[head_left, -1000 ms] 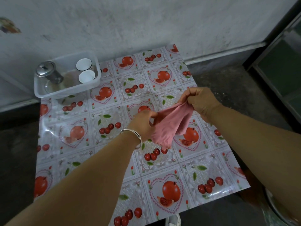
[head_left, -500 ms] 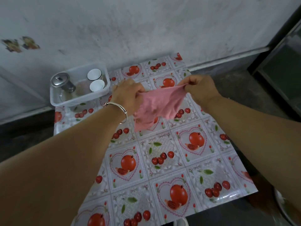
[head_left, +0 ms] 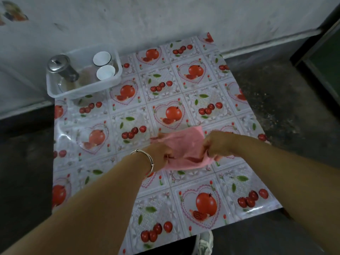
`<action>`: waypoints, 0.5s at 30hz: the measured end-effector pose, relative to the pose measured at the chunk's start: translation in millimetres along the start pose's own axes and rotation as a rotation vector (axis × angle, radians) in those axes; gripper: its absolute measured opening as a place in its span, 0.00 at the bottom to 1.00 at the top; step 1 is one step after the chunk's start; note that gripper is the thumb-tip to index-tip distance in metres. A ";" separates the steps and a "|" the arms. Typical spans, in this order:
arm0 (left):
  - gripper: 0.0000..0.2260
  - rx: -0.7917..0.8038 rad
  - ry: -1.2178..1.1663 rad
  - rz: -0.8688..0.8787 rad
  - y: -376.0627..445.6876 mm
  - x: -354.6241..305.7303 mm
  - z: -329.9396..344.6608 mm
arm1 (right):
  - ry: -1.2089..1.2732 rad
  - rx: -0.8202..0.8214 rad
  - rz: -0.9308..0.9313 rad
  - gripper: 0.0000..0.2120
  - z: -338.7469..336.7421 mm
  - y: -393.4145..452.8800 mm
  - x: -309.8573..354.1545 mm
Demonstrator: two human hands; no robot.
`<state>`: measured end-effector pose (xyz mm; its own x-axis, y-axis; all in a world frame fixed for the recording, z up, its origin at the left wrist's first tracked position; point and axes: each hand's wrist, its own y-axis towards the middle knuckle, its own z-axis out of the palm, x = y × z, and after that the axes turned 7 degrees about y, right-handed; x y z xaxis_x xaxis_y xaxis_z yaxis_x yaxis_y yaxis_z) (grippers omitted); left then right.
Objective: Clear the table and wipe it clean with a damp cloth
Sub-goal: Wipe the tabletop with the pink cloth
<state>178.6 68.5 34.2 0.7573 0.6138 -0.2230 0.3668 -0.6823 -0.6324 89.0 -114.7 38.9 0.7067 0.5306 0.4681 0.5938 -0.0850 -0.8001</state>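
Note:
A pink cloth point(head_left: 184, 147) is stretched between my two hands over the middle of the table point(head_left: 165, 190), which wears a glossy fruit-print cover. My left hand point(head_left: 161, 153), with a metal bangle on its wrist, grips the cloth's left edge. My right hand point(head_left: 217, 144) grips its right edge with curled fingers. The cloth lies low over the cover; whether it touches I cannot tell.
A clear plastic tub point(head_left: 86, 87) sits at the table's far left corner, holding a steel lidded pot point(head_left: 61, 68) and two white cups point(head_left: 105, 72). A pale wall runs behind the table. Dark floor surrounds it, and a shoe point(head_left: 205, 243) shows at the near edge.
Both hands have brought the pink cloth down and toward me, from held up over the far half to low over the table's middle, now spread wider between them.

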 end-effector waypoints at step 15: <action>0.22 -0.228 -0.045 -0.294 52.7 26.3 41.2 | -0.250 -0.672 0.181 0.17 55.8 50.2 26.0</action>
<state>195.7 65.0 -35.6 0.5791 0.8100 -0.0922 0.6797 -0.5422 -0.4939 115.7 -58.1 -10.0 0.7550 0.6285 0.1868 0.6402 -0.6453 -0.4167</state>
